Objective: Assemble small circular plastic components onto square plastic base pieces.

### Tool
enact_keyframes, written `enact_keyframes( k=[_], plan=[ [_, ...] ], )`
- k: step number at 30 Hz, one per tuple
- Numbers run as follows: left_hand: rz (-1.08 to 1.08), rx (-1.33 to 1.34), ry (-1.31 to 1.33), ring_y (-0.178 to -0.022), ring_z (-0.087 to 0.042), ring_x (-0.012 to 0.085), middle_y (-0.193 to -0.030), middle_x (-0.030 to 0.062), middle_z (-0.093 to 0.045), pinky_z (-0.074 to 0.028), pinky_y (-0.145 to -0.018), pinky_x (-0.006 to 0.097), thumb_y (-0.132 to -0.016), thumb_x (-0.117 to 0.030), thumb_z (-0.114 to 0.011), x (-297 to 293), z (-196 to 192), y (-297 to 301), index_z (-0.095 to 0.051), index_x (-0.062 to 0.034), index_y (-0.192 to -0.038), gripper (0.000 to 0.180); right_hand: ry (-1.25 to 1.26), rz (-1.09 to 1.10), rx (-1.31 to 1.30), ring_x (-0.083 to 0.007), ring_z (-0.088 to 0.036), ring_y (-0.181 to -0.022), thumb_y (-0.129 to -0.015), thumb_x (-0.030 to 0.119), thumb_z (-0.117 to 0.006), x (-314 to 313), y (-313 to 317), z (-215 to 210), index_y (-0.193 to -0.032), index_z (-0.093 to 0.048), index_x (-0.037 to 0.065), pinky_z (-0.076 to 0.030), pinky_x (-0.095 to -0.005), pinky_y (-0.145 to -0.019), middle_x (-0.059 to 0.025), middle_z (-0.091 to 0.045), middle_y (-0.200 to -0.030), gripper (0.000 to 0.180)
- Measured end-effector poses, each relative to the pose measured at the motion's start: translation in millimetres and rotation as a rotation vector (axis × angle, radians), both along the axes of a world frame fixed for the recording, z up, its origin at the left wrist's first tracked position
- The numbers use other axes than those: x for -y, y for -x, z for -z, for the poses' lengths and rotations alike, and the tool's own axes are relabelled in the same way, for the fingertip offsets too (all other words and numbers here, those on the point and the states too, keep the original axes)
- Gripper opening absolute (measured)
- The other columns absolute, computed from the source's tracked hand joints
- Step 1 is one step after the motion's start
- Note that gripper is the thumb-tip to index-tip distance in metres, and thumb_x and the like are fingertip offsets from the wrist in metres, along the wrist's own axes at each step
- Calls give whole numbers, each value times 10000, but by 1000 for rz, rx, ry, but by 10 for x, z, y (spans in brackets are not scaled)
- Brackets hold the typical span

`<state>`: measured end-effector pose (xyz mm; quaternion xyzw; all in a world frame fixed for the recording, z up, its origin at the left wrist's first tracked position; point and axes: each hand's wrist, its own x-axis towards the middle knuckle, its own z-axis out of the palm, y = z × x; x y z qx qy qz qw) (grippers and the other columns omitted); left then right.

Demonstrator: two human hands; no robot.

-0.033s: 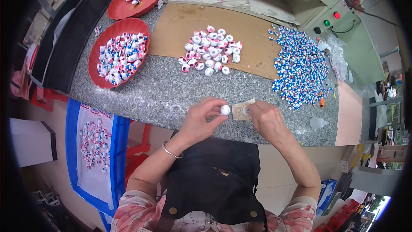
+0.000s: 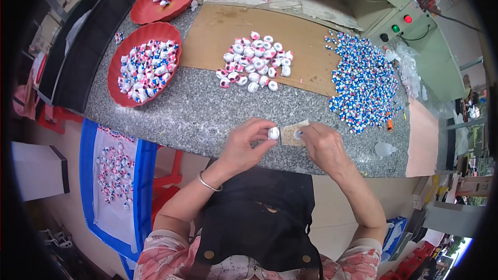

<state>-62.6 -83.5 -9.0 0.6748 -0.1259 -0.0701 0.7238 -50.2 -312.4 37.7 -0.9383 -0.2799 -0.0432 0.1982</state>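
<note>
My left hand [image 2: 248, 142] pinches a small white rounded toy piece [image 2: 273, 133] between thumb and fingers, above the near edge of the granite worktop [image 2: 192, 116]. Just to its right lies a speckled beige card [image 2: 288, 136] with a small round whitish spot [image 2: 297, 134] on it. Over that spot my right hand [image 2: 323, 145] is closed, fingertips pointing down, on a tiny piece with a bit of blue showing; the fingers cover most of it. Beyond my hands, several white and pink toy pieces [image 2: 258, 59] are heaped on a brown board [image 2: 207, 33].
A pile of tiny blue-and-white pieces [image 2: 363, 83] spreads at the right, near a translucent squeeze bottle [image 2: 384, 149]. Red bowls [image 2: 115, 80] with figures stand at the left. A blue crate [image 2: 142, 192] sits lower left. Behind the board is an open-fronted cabinet [image 2: 358, 0].
</note>
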Motion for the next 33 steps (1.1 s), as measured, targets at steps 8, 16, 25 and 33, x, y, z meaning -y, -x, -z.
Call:
enact_keyframes(
  k=[8,16,25,33],
  plan=[
    [-62,356,-184,-904,-671,201,-1068,123,-654,-588,-747,283,-791,68,-721,274,46,-41,-651,-3,-1117,341,-879,422,-668,-103,-655,-791,-917,64,-665,-4,196,-8,-1035,-689,-5,-522,-248,-697,-48,-706,-886,139],
    [237,326,-83,-777,-662,167,-993,124,-669,-547,-656,252,-868,-11,-682,180,-47,-49,-657,1,-1189,322,-631,180,-449,-143,-669,-738,-865,32,-702,-14,302,-225,-975,-713,6,-508,-256,-662,-70,-696,-817,113],
    [481,-242,101,-752,-658,123,-928,98,-686,-547,-670,257,-1006,-119,-526,197,-61,27,-640,25,-1224,285,-509,138,-231,-208,-676,-731,-837,2,-714,-129,456,-120,-967,-712,15,-518,-295,-636,-109,-693,-809,130],
    [266,-191,74,-876,-640,139,-1055,80,-632,-538,-773,275,-945,-14,-587,-219,3,-106,-621,15,-1222,281,-550,167,-243,-300,-679,-835,-879,53,-663,92,301,84,-1037,-690,25,-541,-368,-734,-158,-672,-886,162]
  ],
)
